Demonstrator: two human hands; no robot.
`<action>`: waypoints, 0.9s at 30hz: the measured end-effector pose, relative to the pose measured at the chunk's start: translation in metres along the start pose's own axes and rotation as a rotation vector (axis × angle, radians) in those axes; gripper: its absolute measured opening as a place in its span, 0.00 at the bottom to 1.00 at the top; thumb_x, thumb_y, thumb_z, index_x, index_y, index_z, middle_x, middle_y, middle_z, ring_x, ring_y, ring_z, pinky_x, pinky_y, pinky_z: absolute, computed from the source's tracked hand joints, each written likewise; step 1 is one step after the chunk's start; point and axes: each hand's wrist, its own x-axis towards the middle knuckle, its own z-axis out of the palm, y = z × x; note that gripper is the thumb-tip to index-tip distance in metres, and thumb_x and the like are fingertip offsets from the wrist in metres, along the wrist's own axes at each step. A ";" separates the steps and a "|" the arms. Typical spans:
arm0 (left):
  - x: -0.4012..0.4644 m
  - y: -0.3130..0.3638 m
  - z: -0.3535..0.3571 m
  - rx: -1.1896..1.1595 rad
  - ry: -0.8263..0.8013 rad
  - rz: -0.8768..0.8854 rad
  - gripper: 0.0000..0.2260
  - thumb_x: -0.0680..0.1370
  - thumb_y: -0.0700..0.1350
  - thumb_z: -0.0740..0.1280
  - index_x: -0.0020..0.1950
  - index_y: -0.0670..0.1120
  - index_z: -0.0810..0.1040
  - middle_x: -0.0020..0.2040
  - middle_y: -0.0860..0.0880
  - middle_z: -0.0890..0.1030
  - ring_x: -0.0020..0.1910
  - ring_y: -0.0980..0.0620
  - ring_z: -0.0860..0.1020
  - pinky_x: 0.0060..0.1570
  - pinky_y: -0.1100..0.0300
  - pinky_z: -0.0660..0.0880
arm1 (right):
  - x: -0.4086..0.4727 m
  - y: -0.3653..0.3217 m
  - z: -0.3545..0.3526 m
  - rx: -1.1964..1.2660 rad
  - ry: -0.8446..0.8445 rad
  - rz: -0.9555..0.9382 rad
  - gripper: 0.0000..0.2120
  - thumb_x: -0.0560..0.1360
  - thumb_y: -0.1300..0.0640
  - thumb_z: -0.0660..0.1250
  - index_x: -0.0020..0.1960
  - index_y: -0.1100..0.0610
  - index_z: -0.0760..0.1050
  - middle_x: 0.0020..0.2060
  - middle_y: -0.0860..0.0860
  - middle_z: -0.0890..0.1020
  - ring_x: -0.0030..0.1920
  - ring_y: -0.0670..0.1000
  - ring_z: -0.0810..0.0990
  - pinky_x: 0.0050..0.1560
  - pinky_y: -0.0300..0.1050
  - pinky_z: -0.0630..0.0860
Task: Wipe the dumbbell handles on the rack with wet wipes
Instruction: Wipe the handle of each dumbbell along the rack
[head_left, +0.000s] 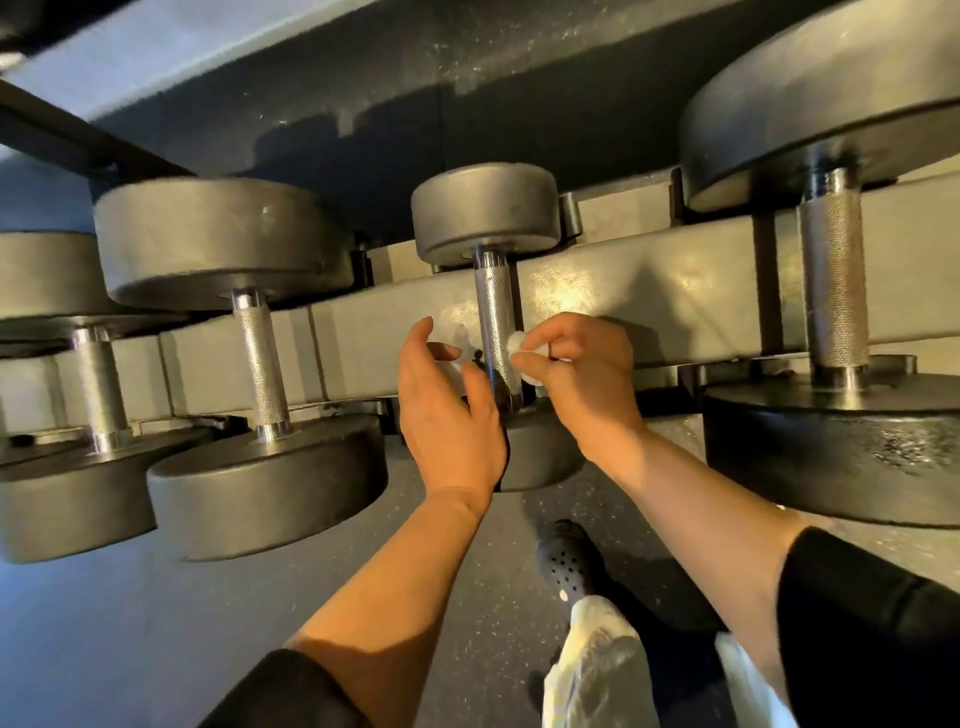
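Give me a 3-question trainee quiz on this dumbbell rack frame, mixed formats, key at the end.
1. True or false: the right hand pinches a white wipe against the handle of the small middle dumbbell.
2. The left hand is: A) gripping the wipe B) open beside the same handle C) resting on the floor.
3. Fill in: the biggest dumbbell sits to the ____ of the one being wiped.

Key: 1 true; 2 B; 3 right.
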 end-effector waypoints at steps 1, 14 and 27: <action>0.000 0.000 0.000 0.000 -0.002 0.003 0.19 0.78 0.39 0.62 0.69 0.44 0.66 0.51 0.49 0.74 0.43 0.59 0.71 0.45 0.79 0.65 | 0.000 0.001 -0.003 -0.056 -0.023 0.008 0.11 0.67 0.68 0.74 0.35 0.55 0.76 0.32 0.46 0.79 0.33 0.40 0.77 0.33 0.28 0.71; -0.001 0.002 0.001 -0.013 -0.013 0.026 0.18 0.77 0.36 0.62 0.67 0.42 0.67 0.49 0.49 0.74 0.43 0.70 0.72 0.42 0.79 0.65 | 0.005 -0.008 -0.010 -0.218 0.041 -0.132 0.08 0.67 0.63 0.74 0.40 0.53 0.77 0.41 0.48 0.78 0.44 0.46 0.79 0.42 0.35 0.76; -0.002 0.000 0.001 -0.024 0.018 0.035 0.16 0.77 0.37 0.62 0.65 0.41 0.68 0.48 0.50 0.74 0.44 0.69 0.71 0.43 0.79 0.64 | 0.002 -0.010 0.002 -0.417 -0.042 -0.174 0.06 0.69 0.58 0.75 0.46 0.56 0.82 0.43 0.52 0.84 0.43 0.47 0.82 0.45 0.47 0.81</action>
